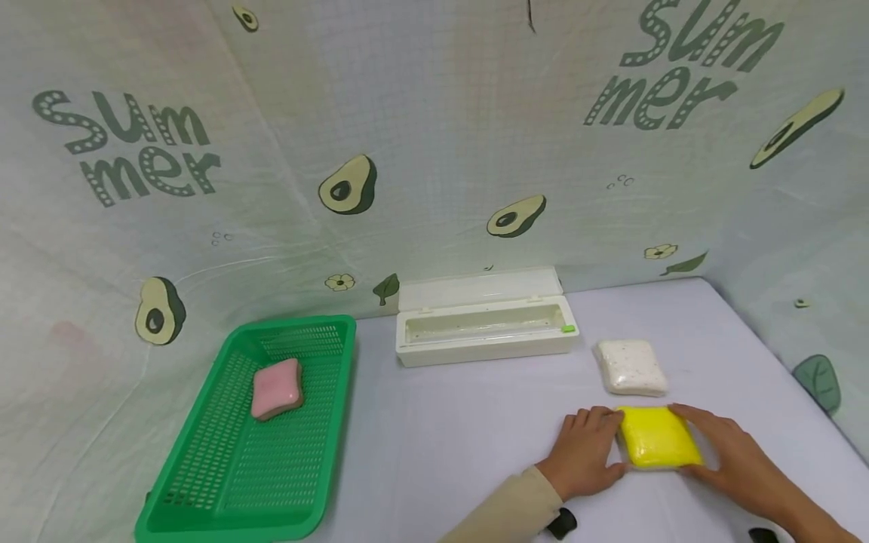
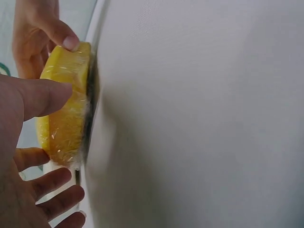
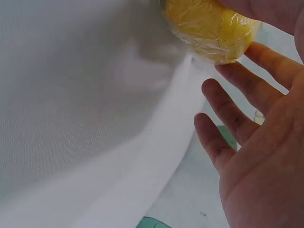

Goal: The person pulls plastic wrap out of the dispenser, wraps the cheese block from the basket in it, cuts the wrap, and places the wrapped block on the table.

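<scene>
A yellow square block (image 1: 660, 437) in clear plastic wrap is on the white table, between both hands. The left hand (image 1: 585, 451) holds its left side, index finger at the far corner and thumb by the near one. On the opposite side, the right hand (image 1: 736, 460) grips it between thumb and index finger. The left wrist view shows the wrapped block (image 2: 66, 104) edge-on, the left thumb (image 2: 45, 97) across it. In the right wrist view the right hand's lower fingers (image 3: 223, 104) are spread apart from the block (image 3: 209, 28). A white wrapped block (image 1: 631, 367) lies just behind.
A green plastic basket (image 1: 333, 452) stands on the left with a pink block (image 1: 277, 388) inside. At the back is a long white box (image 1: 489, 349), its lid (image 1: 478, 289) raised. Printed cloth (image 1: 434, 136) hangs behind the table. The table's edge (image 1: 781, 351) runs along the right.
</scene>
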Tool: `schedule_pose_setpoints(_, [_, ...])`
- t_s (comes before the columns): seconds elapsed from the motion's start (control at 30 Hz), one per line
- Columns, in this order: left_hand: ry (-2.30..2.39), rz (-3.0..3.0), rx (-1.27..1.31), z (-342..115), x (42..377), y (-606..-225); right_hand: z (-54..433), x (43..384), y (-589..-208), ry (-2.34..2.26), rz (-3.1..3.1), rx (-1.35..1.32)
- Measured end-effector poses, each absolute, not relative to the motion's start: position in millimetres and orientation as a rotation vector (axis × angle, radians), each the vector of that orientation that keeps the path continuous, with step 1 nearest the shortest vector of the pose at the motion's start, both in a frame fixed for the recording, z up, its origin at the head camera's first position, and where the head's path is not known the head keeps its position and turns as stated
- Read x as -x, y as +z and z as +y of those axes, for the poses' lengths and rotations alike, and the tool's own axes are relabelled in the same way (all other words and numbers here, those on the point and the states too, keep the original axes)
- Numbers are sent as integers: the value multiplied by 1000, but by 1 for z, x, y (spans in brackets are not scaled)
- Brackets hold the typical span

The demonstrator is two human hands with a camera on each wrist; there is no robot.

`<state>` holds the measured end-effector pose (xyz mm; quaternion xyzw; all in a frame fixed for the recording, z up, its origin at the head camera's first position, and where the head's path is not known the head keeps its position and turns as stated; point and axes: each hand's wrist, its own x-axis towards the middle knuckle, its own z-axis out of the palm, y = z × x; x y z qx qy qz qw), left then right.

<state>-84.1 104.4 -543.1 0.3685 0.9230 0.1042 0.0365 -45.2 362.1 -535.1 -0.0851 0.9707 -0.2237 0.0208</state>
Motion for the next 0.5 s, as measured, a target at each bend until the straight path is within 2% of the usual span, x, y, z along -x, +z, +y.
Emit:
schedule_pose_setpoints(0.3, [334,2797,-1131,115,86,-549,362,43,-537,-644,2987,240])
schedule_pose_setpoints(0.5, [460,2877,-1066,96,90,-554,347,49,-513,-507,2984,221])
